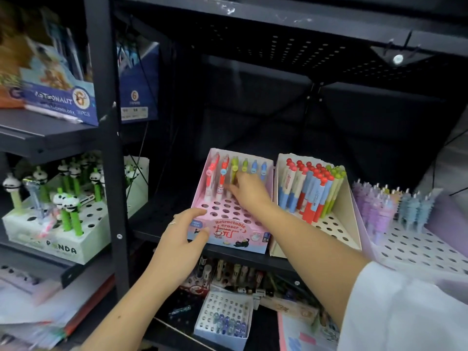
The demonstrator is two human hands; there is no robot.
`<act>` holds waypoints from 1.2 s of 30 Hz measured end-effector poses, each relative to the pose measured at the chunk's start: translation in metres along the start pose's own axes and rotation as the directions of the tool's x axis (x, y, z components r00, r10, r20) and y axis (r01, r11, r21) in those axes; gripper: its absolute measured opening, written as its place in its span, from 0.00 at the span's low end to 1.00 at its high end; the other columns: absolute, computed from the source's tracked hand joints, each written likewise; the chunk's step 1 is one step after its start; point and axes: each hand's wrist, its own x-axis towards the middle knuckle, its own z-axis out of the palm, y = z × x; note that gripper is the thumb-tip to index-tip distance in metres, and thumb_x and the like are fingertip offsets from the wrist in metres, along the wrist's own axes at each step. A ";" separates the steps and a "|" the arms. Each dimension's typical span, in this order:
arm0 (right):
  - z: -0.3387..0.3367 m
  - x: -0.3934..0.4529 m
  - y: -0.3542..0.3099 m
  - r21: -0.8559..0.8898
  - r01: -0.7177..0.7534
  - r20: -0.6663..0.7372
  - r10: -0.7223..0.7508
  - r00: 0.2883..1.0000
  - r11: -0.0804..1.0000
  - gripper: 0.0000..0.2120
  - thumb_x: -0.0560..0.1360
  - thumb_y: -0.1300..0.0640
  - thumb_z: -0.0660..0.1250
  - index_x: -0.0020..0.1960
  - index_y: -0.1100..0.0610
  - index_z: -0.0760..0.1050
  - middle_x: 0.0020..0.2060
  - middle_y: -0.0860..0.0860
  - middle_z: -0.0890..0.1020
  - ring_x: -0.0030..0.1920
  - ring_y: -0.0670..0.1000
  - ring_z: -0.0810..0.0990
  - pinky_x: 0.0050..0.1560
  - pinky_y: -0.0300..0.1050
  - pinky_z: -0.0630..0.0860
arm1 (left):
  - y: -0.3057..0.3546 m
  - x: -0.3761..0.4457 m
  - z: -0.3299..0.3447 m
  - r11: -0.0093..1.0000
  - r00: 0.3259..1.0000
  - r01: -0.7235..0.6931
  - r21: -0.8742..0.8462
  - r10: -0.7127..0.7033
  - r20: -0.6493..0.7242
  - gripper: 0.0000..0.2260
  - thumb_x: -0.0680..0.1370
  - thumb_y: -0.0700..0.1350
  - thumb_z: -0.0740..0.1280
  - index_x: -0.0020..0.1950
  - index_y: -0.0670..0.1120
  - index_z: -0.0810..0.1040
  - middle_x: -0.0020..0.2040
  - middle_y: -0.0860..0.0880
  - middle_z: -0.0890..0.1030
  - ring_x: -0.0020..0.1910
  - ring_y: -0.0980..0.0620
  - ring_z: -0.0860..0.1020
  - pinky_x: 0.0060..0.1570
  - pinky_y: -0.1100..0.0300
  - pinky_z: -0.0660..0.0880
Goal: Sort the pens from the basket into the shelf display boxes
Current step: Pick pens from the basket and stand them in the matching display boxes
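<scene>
A pink display box point(253, 236) marked "Retractable eraser" stands on the black shelf, its top full of holes. Its back row holds several pens point(254, 167): red, yellow-green and blue. My left hand point(181, 236) grips the box's front left corner, thumb on the front face and forefinger on the top. My right hand point(249, 193) reaches into the box and pinches the lower part of a yellow-green pen point(234, 168) in the back row. The basket is out of view.
A cream box point(350, 211) of red, blue and green pens stands right of the pink one, then a lilac box point(410, 247) of pastel pens. A panda pen box point(58, 245) sits left of the black post point(106, 127). A small white box point(222, 310) lies below.
</scene>
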 end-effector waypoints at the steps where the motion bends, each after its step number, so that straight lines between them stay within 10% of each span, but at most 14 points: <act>1: 0.004 -0.002 0.001 -0.005 -0.007 0.001 0.007 1.000 1.000 0.11 0.78 0.51 0.62 0.50 0.60 0.73 0.38 0.53 0.76 0.38 0.51 0.75 0.39 0.45 0.70 | 0.001 -0.001 0.000 1.000 1.000 -0.004 -0.005 0.004 0.007 0.13 0.79 0.45 0.62 0.58 0.61 0.69 0.53 0.65 0.67 0.57 0.60 0.67 0.51 0.67 0.64; 6: -0.005 -0.008 -0.003 0.039 -0.075 -0.029 0.076 0.997 0.996 0.14 0.77 0.51 0.64 0.37 0.58 0.71 0.30 0.51 0.74 0.31 0.50 0.73 0.32 0.43 0.69 | 0.008 -0.009 -0.001 0.997 0.997 -0.062 0.039 0.064 -0.034 0.11 0.79 0.44 0.62 0.56 0.60 0.70 0.52 0.70 0.66 0.49 0.71 0.65 0.46 0.78 0.63; 11: -0.051 -0.043 -0.001 0.092 0.049 -0.025 -0.047 0.999 0.995 0.10 0.77 0.58 0.62 0.54 0.61 0.78 0.46 0.54 0.82 0.44 0.50 0.78 0.46 0.42 0.73 | 0.034 -0.021 0.020 0.979 0.978 -0.204 0.004 0.204 -0.045 0.15 0.78 0.42 0.62 0.50 0.65 0.70 0.54 0.70 0.70 0.51 0.80 0.65 0.48 0.81 0.62; 17: -0.113 -0.163 0.043 0.261 0.125 0.101 -0.156 0.982 0.957 0.05 0.79 0.57 0.61 0.51 0.53 0.76 0.39 0.45 0.81 0.39 0.42 0.80 0.41 0.36 0.79 | 0.053 -0.057 0.095 0.964 0.946 -0.204 -0.172 0.240 0.220 0.15 0.79 0.43 0.61 0.49 0.66 0.69 0.53 0.66 0.73 0.55 0.66 0.72 0.48 0.76 0.68; 22: -0.116 -0.284 0.134 0.272 -0.205 0.240 0.140 0.961 0.940 0.07 0.79 0.61 0.61 0.51 0.59 0.77 0.36 0.50 0.82 0.33 0.40 0.79 0.40 0.34 0.78 | 0.042 -0.112 0.181 0.971 0.861 -0.140 -0.193 0.216 0.460 0.11 0.78 0.38 0.62 0.51 0.54 0.73 0.49 0.60 0.76 0.52 0.60 0.75 0.52 0.74 0.70; 25: -0.092 -0.349 0.191 0.044 -0.362 0.366 0.323 0.873 0.931 0.09 0.79 0.60 0.61 0.53 0.62 0.78 0.41 0.54 0.82 0.34 0.39 0.77 0.36 0.26 0.70 | 0.033 -0.148 0.227 0.983 0.754 -0.134 -0.127 0.185 0.630 0.09 0.79 0.40 0.61 0.53 0.55 0.71 0.51 0.55 0.76 0.54 0.55 0.75 0.52 0.69 0.71; 29: -0.038 -0.417 0.249 -0.207 -0.447 0.557 0.481 0.677 0.870 0.11 0.79 0.60 0.59 0.55 0.63 0.77 0.50 0.60 0.81 0.45 0.54 0.77 0.47 0.43 0.70 | 0.013 -0.179 0.262 0.983 0.633 -0.181 -0.004 0.120 0.765 0.10 0.80 0.43 0.59 0.59 0.53 0.73 0.58 0.55 0.73 0.58 0.60 0.71 0.53 0.69 0.66; 36: 0.045 -0.448 0.264 -0.063 -0.896 0.640 0.706 0.302 0.440 0.14 0.79 0.58 0.59 0.35 0.57 0.66 0.33 0.56 0.71 0.32 0.52 0.68 0.39 0.41 0.66 | 0.005 -0.189 0.266 0.972 0.686 -0.233 0.002 0.163 0.709 0.09 0.79 0.41 0.60 0.55 0.50 0.77 0.53 0.58 0.75 0.61 0.59 0.71 0.60 0.65 0.65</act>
